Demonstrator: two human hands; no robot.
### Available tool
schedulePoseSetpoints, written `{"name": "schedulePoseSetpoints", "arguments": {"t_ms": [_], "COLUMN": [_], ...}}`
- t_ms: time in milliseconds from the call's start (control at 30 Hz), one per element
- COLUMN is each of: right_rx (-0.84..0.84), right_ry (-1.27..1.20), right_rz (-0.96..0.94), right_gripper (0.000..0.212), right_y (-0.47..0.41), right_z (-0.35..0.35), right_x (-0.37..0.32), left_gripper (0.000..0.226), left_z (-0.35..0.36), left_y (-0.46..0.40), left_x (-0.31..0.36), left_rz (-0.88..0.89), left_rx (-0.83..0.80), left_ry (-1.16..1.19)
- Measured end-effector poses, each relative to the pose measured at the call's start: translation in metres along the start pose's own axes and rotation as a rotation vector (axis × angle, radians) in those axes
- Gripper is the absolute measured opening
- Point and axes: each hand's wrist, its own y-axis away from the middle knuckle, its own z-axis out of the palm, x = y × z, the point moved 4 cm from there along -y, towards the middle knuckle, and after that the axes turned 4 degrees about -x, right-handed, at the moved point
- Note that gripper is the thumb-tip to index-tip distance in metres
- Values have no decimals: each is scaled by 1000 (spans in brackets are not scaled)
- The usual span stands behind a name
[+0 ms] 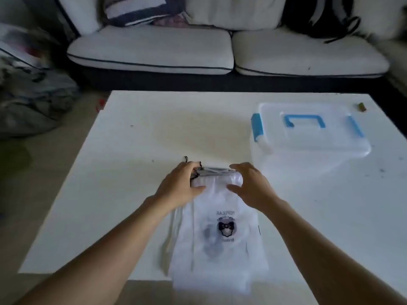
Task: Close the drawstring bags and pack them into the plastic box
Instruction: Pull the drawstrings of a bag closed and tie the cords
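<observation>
Two bare hands meet over the far end of a stack of translucent white drawstring bags [222, 245] lying flat on a white table [132, 172], the near end of the stack hanging slightly past the table's front edge. From the head view, the left hand [180, 186] curls round the left side of the rolled far end of the top bag, fingers over the roll and thumb below it, right by the thin black drawstring [196, 170] that trails out there. The right hand [251, 183] grips the right side of the same roll in the same way. A round dark logo shows on the flat part of the bag. Well apart, to the right, stands the clear plastic box [308, 137], its lid on, with blue latches and a blue handle. Beyond the table sits a white sofa [154, 49].
</observation>
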Motion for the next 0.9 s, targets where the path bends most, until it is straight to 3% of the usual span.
{"name": "schedulePoseSetpoints", "arguments": {"t_ms": [100, 233, 300, 433, 533, 733, 833, 900], "right_rx": [99, 277, 357, 492, 481, 544, 560, 579], "right_ry": [64, 45, 69, 181, -103, -570, -761, -712], "right_rz": [15, -10, -53, -174, -200, -164, -91, -44], "right_gripper": [46, 15, 10, 9, 5, 5, 2, 3], "right_y": [-11, -6, 9, 36, 52, 73, 78, 78], "right_z": [18, 12, -2, -34, -63, -86, -79, -73], "right_x": [21, 29, 21, -6, -25, -38, -29, -22], "left_gripper": [63, 20, 9, 10, 13, 15, 19, 17], "left_z": [37, 34, 20, -20, -50, -83, -82, -80], "left_y": [-5, -3, 1, 12, 28, 54, 65, 71], "left_x": [-16, -13, -4, 20, 40, 55, 49, 38], "left_rz": [3, 57, 101, 214, 215, 244, 202, 140], "left_rx": [-2, 267, 320, 370, 289, 367, 468, 556], "left_ry": [-70, -14, -33, -46, 152, 412, 401, 357]}}
